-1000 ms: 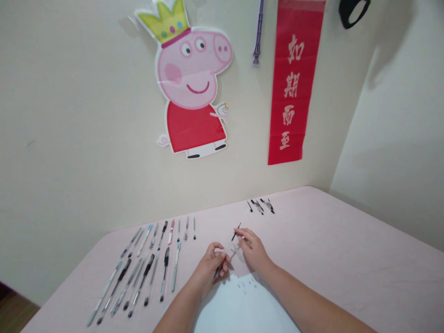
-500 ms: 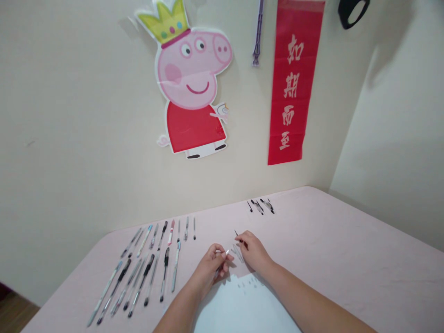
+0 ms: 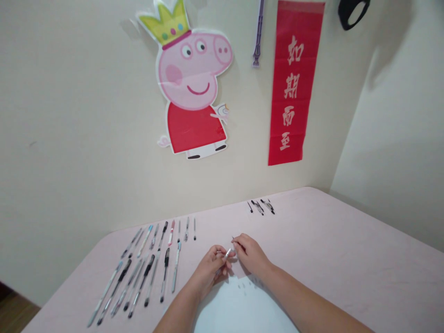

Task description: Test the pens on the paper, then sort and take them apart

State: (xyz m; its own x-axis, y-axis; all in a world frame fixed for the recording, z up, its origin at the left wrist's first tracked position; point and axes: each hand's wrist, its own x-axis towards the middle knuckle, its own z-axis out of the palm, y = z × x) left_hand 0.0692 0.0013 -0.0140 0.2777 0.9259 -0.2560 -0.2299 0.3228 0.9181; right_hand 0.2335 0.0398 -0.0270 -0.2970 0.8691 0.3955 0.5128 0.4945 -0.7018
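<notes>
My left hand (image 3: 213, 266) is closed around a clear pen barrel (image 3: 227, 253), whose pale end sticks out from the fingers toward the right. Close beside it, my right hand (image 3: 250, 252) pinches a thin dark stick (image 3: 233, 237) that looks like a pen refill; most of it is hidden by the fingers. The fingertips of both hands nearly meet. Below them lies a white sheet (image 3: 239, 310) with several tiny pieces (image 3: 242, 286) near its far edge, too small to name.
Several pens (image 3: 142, 282) lie in two rows on the left of the pink-covered table (image 3: 347, 259). Small black and clear pen parts (image 3: 257, 206) sit at the back. Behind rises a wall with a pig cutout (image 3: 196, 92) and a red banner (image 3: 294, 83).
My right hand has moved slightly left with the thin dark stick, closer to my left hand. More of the clear barrel shows at my left fingertips.
</notes>
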